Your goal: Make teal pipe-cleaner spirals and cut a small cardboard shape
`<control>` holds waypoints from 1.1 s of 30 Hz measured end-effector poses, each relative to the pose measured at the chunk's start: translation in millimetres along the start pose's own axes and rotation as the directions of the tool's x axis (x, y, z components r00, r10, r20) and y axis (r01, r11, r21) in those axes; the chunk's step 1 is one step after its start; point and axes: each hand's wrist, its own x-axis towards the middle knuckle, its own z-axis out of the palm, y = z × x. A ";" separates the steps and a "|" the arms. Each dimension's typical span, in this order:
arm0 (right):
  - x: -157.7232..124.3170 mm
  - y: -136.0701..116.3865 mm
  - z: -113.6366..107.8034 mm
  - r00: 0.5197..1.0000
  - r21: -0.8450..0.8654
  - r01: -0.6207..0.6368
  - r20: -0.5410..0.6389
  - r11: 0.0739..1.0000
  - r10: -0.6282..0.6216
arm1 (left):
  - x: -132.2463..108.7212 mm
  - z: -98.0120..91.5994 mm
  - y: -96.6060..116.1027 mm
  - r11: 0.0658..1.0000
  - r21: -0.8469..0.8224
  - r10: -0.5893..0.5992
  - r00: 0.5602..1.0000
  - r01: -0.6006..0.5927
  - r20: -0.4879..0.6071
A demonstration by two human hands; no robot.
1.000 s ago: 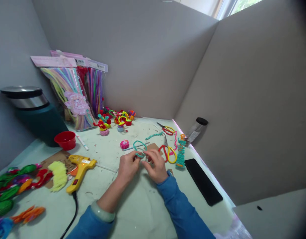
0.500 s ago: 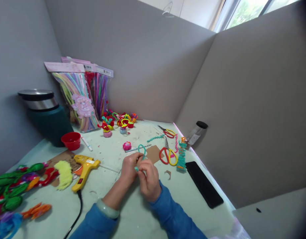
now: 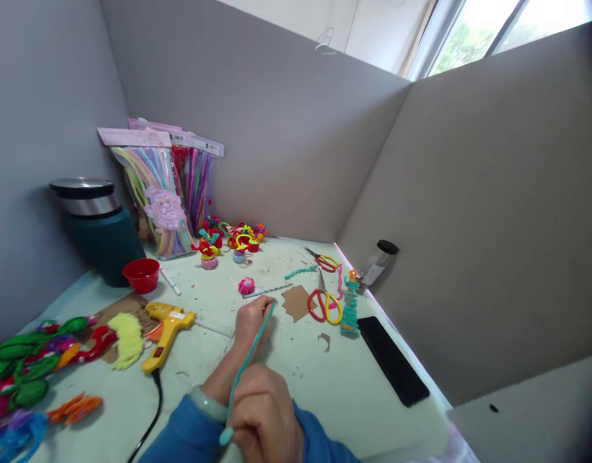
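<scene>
Pinching one teal stem [image 3: 249,357], left hand [image 3: 251,321] and right hand [image 3: 263,406]; beyond, clear bags [image 3: 164,209] full of multicolored stems [image 3: 144,168]

Right of the glue gun [image 3: 166,334], the right hand [image 3: 264,408] folds over the teal pipe cleaner [image 3: 250,357], covering part of it, and both blue sleeves [image 3: 184,424] run out at the bottom! The left hand's [image 3: 252,321] grip is too small to make out finger by finger. Below the gun, its cord [image 3: 155,418] drops off the bottom; left, the green bundle [image 3: 23,347] is cut by the edge, and the yellow piece [image 3: 126,341] hides some cardboard [image 3: 129,307]. Beyond the gun, the bags' [image 3: 165,209] fine print? Unreadable!
</scene>
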 end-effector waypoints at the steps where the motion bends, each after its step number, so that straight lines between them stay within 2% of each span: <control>1: -0.7 -3.4 4.7 1.000 0.006 0.019 -0.016 1.000 -0.019 | 0.0 -0.5 0.3 1.000 0.008 0.008 1.000 -0.008 -0.003; 3: -2.5 -9.0 14.2 0.995 0.015 0.054 -0.080 0.998 -0.053 | 0.0 -1.2 0.9 1.000 0.020 0.017 1.000 -0.017 -0.010; 5: -4.2 -12.8 20.2 0.979 0.021 0.053 -0.196 0.998 -0.048 | 0.2 -1.5 1.0 1.000 0.022 0.010 1.000 -0.010 -0.012; 7: -3.9 -13.1 17.3 0.965 0.040 0.064 -0.256 0.997 -0.052 | 1.0 -1.2 0.8 1.000 0.011 -0.026 1.000 0.026 -0.002; 9: 0.8 -6.6 2.9 0.980 0.075 0.095 -0.181 0.993 -0.080 | 2.3 -0.5 0.8 0.996 -0.027 -0.088 0.996 0.089 0.020; 10: 5.1 0.0 -7.7 0.991 0.096 0.119 -0.076 0.988 -0.112 | 3.2 0.0 0.9 0.990 -0.060 -0.127 0.991 0.128 0.030; 11: 10.4 9.1 -19.3 0.999 0.064 0.037 -0.041 0.997 -0.035 | 4.1 0.5 1.1 0.980 -0.102 -0.169 0.985 0.172 0.042; 12: 16.4 20.4 -30.9 1.000 0.017 0.014 0.010 1.000 -0.014 | 4.9 1.1 1.3 0.965 -0.151 -0.208 0.976 0.215 0.061; 13: 22.4 33.6 -41.4 0.999 -0.045 -0.038 -0.016 0.998 0.037 | 5.8 1.6 1.4 0.947 -0.201 -0.239 0.967 0.252 0.086; 16: 34.5 77.2 -59.3 0.980 -0.231 -0.187 0.019 0.955 0.196 | 8.0 2.9 0.2 0.894 -0.302 -0.292 0.942 0.330 0.165; 19: 32.4 111.7 -58.4 0.961 -0.323 -0.173 0.151 0.930 0.232 | 9.1 4.6 -2.7 0.877 -0.320 -0.293 0.927 0.358 0.235; 22: 23.1 129.1 -53.2 0.954 -0.383 -0.169 0.166 0.908 0.248 | 8.5 7.2 -3.8 0.871 -0.299 -0.308 0.907 0.391 0.288; 26: 16.9 136.9 -54.6 0.969 -0.374 -0.189 0.076 0.908 0.233 | 6.9 9.1 2.2 0.856 -0.314 -0.279 0.879 0.410 0.386; 30: 15.3 138.0 -57.4 0.969 -0.318 -0.224 0.026 0.921 0.244 | 5.6 8.4 8.4 0.817 -0.325 -0.314 0.840 0.477 0.442; 33: 12.6 135.9 -54.1 0.973 -0.343 -0.177 0.080 0.923 0.217 | 2.8 8.6 6.7 0.854 -0.295 -0.311 0.875 0.429 0.371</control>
